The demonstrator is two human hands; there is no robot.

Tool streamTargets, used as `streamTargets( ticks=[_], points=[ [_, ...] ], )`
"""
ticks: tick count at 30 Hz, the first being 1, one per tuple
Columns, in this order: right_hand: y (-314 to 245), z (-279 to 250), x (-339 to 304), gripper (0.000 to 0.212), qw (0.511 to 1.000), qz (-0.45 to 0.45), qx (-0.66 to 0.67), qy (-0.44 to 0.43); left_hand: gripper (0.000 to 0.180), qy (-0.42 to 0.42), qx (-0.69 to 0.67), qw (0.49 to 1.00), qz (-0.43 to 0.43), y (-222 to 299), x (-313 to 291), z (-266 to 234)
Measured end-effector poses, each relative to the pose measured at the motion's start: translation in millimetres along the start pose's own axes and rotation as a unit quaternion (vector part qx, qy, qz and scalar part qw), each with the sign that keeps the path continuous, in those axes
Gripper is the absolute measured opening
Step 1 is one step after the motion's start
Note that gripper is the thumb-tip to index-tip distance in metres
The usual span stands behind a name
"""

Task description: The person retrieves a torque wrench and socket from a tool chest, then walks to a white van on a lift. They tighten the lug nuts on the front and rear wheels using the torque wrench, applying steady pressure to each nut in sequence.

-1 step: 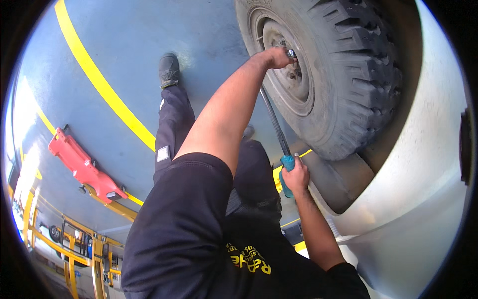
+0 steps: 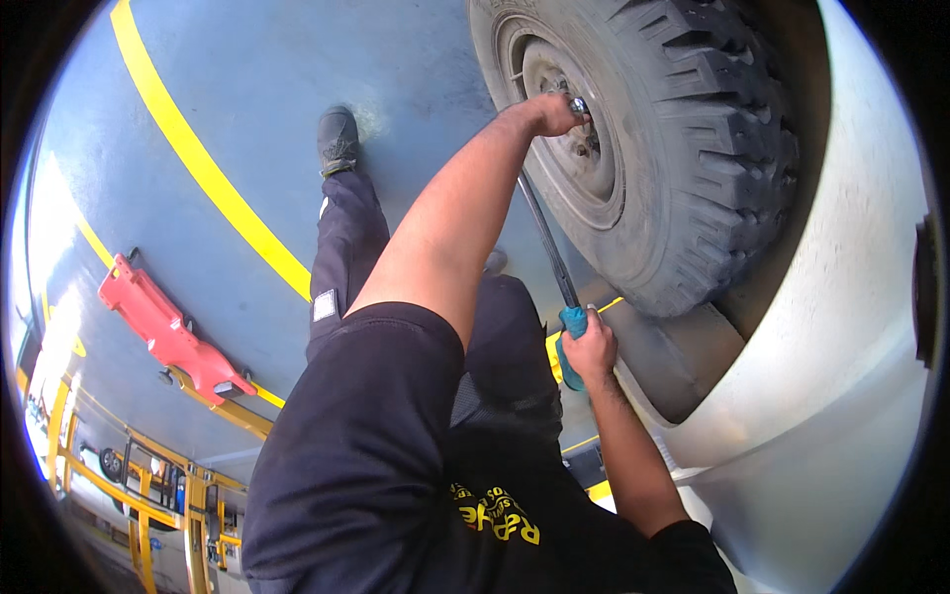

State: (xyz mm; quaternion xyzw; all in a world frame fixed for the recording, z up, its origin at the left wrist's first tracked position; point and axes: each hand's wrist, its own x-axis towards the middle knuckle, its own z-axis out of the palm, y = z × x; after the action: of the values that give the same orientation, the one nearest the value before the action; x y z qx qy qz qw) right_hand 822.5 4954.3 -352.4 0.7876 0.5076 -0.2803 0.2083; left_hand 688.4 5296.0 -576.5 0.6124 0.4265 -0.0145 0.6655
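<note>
Within the chunky-treaded tyre (image 2: pixel 648 148), the dished steel wheel rim (image 2: pixel 606 193) has hub hardware (image 2: pixel 584 148) in its hollow, and the left hand (image 2: pixel 556 114) is closed there around a chrome fitting (image 2: pixel 578 105). Below and left of the tyre runs a dark long-handled bar (image 2: pixel 545 238), its upper end hidden behind the left forearm, while the right hand (image 2: pixel 592 346), just below the tyre, grips its teal-covered end. Against the earlier frame, both grips and the bar look unchanged, as does the red creeper (image 2: pixel 168 327) well left of the tyre.
</note>
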Motion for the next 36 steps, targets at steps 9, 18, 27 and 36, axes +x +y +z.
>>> streamTargets(
  ticks=[9,18,27,36],
  points=[
    [43,92,35,0.033,0.996,-0.057,0.023,0.069,0.071,0.047,0.065,0.997,-0.015,4,-6,-1],
    [27,73,32,0.037,0.998,-0.047,0.033,0.026,0.073,0.062,0.025,0.998,-0.01,-21,-6,2],
    [-25,-9,26,0.04,0.999,0.002,0.014,-0.04,0.065,0.041,-0.028,0.999,-0.01,-74,-3,-7],
    [-132,-120,16,0.051,0.985,0.115,-0.01,-0.127,0.04,0.138,0.143,0.98,-0.009,-38,9,-11]
  ],
)
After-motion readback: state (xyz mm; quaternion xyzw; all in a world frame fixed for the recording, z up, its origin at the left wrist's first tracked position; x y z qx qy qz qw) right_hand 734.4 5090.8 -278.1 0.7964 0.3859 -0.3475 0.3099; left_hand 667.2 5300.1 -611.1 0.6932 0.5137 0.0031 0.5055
